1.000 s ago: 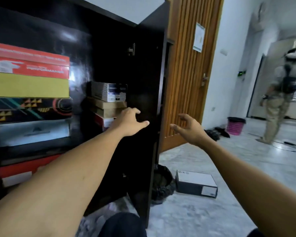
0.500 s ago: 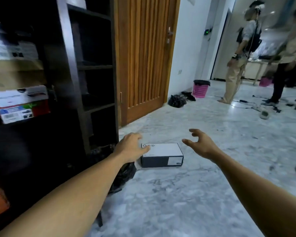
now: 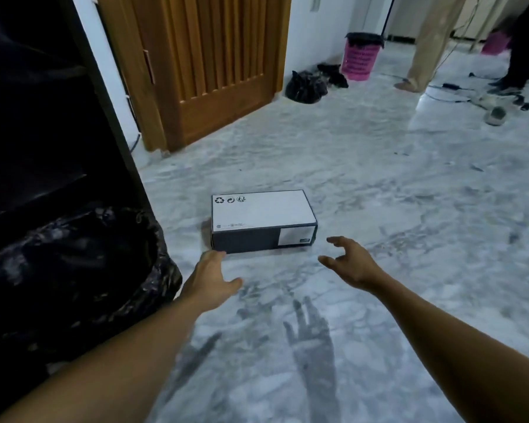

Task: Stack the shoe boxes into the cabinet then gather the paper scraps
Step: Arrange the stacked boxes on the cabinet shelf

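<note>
A shoe box [image 3: 261,219] with a white top and dark sides lies flat on the marble floor [image 3: 379,209], lid closed. My left hand [image 3: 209,277] hovers just in front of its near left corner, fingers relaxed, holding nothing. My right hand [image 3: 348,261] is spread open just in front of the box's near right corner, apart from it. The dark cabinet [image 3: 43,117] stands at the left; its shelves are too dark to read. No paper scraps are visible.
A black plastic bag [image 3: 74,270] bulges at the cabinet's foot, left of my left arm. A wooden door [image 3: 211,56] stands behind the box. Farther off are another black bag [image 3: 306,87], a pink bin [image 3: 361,56], two standing persons' legs [image 3: 425,47] and cables on the floor.
My view has swung from the cabinet shelves down to the floor. Both hands have dropped toward the shoe box, which now lies close in front of them.
</note>
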Action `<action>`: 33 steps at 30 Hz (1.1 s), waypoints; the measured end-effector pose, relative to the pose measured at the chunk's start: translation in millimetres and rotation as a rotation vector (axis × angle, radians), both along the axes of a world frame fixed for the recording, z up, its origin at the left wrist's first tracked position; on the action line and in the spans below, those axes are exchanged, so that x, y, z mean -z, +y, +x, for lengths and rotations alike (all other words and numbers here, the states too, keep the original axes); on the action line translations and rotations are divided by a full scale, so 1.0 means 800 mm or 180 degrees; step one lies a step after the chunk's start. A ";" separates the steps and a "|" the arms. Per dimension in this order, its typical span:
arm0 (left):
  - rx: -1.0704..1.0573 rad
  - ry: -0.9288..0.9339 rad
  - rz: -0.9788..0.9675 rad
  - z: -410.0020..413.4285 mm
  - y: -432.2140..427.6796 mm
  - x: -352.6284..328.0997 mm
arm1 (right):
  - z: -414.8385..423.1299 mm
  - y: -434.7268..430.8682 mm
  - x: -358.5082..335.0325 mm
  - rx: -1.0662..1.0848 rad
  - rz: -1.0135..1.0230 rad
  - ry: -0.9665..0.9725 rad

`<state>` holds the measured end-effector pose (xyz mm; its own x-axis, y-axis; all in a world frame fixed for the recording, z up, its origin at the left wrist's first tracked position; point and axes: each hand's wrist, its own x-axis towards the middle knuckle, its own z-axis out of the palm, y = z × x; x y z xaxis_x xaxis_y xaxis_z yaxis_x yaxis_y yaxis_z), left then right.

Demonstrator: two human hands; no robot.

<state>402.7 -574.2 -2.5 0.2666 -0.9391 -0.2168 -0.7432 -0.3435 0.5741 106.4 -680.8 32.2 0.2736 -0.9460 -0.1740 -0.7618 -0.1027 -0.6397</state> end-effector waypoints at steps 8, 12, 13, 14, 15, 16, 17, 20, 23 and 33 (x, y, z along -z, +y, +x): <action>-0.0374 0.0044 0.0081 0.039 -0.078 0.112 | 0.020 -0.100 0.120 0.0004 0.0127 -0.0262; -0.0432 0.0024 0.0109 0.056 -0.097 0.142 | 0.033 -0.132 0.152 0.0008 0.0206 -0.0390; -0.0438 -0.0022 0.0098 0.059 -0.103 0.144 | 0.036 -0.138 0.157 -0.0011 0.0195 -0.0410; -0.0448 -0.0060 0.0080 0.061 -0.108 0.145 | 0.040 -0.144 0.160 -0.0028 0.0194 -0.0431; -0.0446 -0.0082 0.0059 0.063 -0.113 0.144 | 0.044 -0.149 0.162 -0.0040 0.0180 -0.0460; -0.0418 -0.0110 0.0026 0.064 -0.118 0.142 | 0.047 -0.153 0.163 -0.0026 0.0174 -0.0521; -0.0382 -0.0128 -0.0039 0.064 -0.122 0.142 | 0.050 -0.155 0.165 0.0000 0.0157 -0.0582; -0.0473 -0.0070 -0.0384 0.056 -0.124 0.137 | 0.050 -0.151 0.169 0.0082 0.0072 -0.0731; -0.0554 -0.0024 -0.0851 0.046 -0.116 0.132 | 0.046 -0.140 0.169 0.0139 -0.0231 -0.0867; -0.0827 0.0419 -0.1551 0.029 -0.106 0.090 | 0.032 -0.118 0.129 0.0075 -0.0924 -0.1120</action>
<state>425.5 -658.9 -74.8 0.5024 -0.8461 0.1781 -0.5810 -0.1778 0.7942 131.8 -775.1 -70.9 0.2463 -0.9485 0.1990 -0.5074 -0.3011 -0.8074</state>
